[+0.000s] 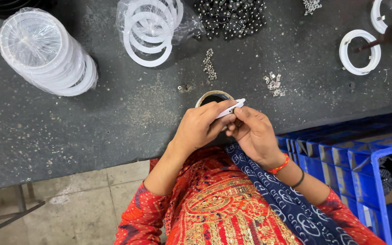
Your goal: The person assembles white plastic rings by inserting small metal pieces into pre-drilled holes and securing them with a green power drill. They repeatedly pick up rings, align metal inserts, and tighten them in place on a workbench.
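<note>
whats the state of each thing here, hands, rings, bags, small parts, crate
left hand: closed on one end of the white ring
right hand: pinching the white ring
white ring: held edge-on above the table
dark cup: upright, open, partly hidden by the hands
wrapped ring stack: lying on its side, sealed in plastic
ring bag: open, rings spilling out
loose ring: flat on the table
metal clips: loose small pile
blue crate: beside the table, contents mostly hidden

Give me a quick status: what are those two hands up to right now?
Left hand and right hand both pinching a small white plastic piece. Held above a dark round cup on the grey table. Nothing blocking.
</note>
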